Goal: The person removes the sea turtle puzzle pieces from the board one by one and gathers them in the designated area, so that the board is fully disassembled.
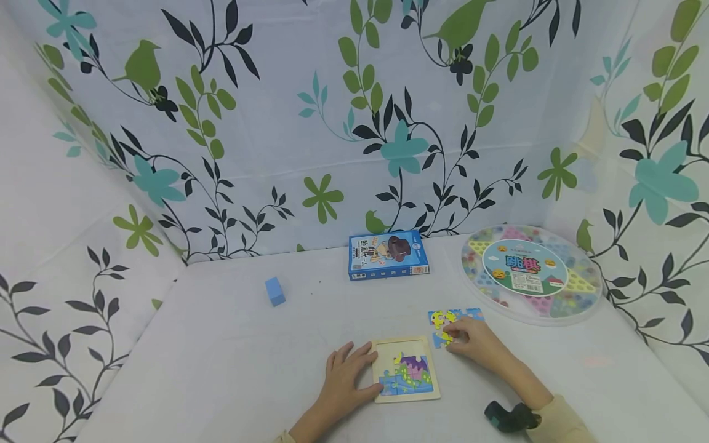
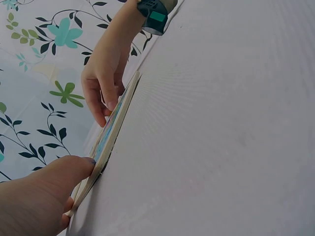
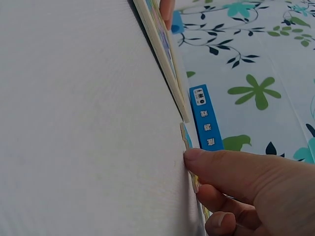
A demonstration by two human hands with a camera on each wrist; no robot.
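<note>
A square wooden puzzle tray (image 1: 407,398) has joined pieces in its lower and right parts, with bare wood at the upper left. My left hand (image 1: 346,381) rests spread along its left side, thumb (image 2: 81,164) on the rim in the left wrist view. Right of the tray lies a group of loose puzzle pieces (image 1: 471,314), blue and yellow. Over them my right hand (image 1: 479,347) pinches a puzzle piece (image 1: 445,337) between thumb and fingers; the fingers partly cover it. In the right wrist view, the thumb (image 3: 211,160) touches the pieces' edge.
A blue box (image 1: 388,255) lies at the back, and a round, clear-covered board game (image 1: 526,301) stands at the back right. Farther left is a small blue block (image 1: 274,291). A patterned curtain (image 1: 260,184) hangs behind the white table (image 1: 221,351).
</note>
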